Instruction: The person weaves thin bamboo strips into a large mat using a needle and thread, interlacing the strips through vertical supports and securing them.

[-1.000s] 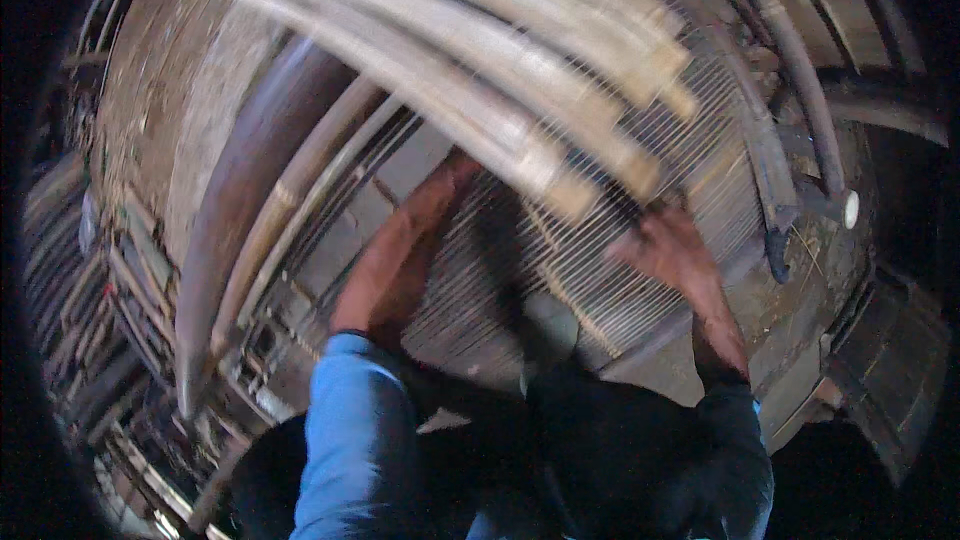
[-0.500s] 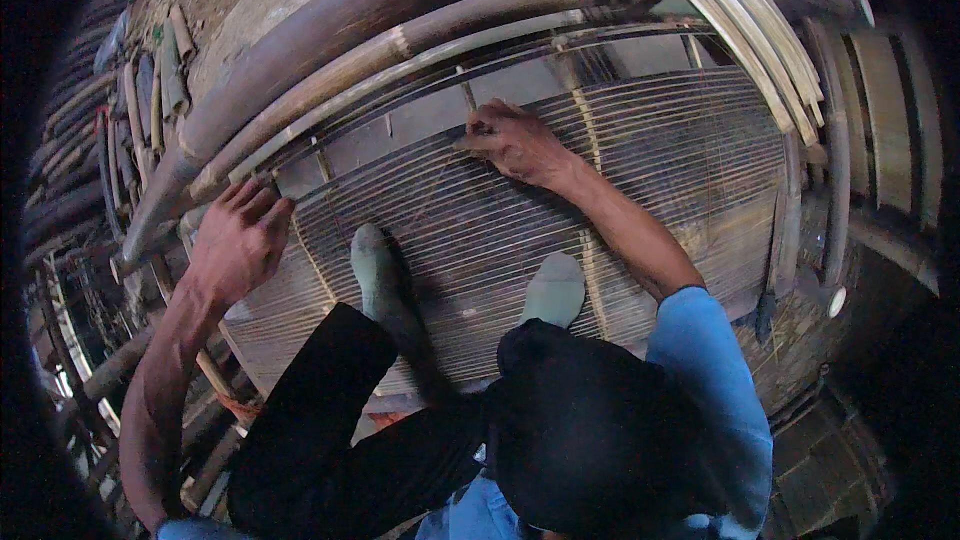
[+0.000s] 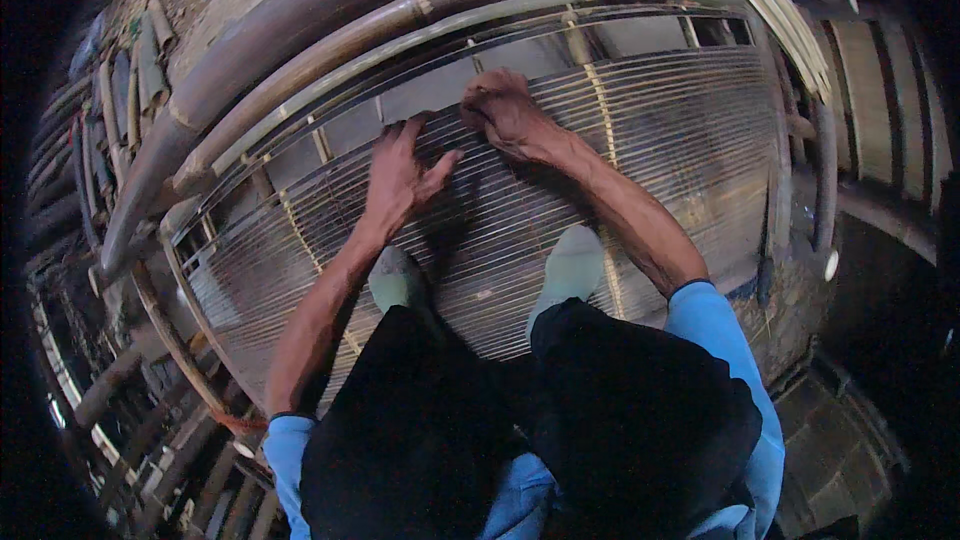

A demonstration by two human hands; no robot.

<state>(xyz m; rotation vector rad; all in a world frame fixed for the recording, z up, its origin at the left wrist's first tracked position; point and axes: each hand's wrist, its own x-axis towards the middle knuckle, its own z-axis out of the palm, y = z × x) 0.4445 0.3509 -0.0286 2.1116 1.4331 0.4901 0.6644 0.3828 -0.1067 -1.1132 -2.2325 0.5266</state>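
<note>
A wide panel of thin, parallel bamboo strips (image 3: pixel 690 170) lies beneath my hands, with narrow gaps between the strips. Over its far part, left of the middle, is my left hand (image 3: pixel 405 172), its thumb and fingers apart and nothing visible in them. My right hand (image 3: pixel 500 112) is beside it on the right, at the panel's far edge, with its fingers curled together. Whatever may be between those fingers is hidden. A lighter crosspiece (image 3: pixel 603 110) runs through the strips just right of that hand. Both my feet, in pale socks (image 3: pixel 572 265), rest on the panel.
Thick bamboo poles (image 3: pixel 290 60) cross beyond the panel's far side. A bundle of pale split strips (image 3: pixel 770 5) lies at the upper right. More bamboo poles (image 3: pixel 150 60) are piled on the left. A thin pole (image 3: pixel 175 325) runs along the panel's left side.
My left hand has moved right, from the panel's far left corner to near my right hand, and its fingers have spread. The right hand stays at the far edge, more tightly curled.
</note>
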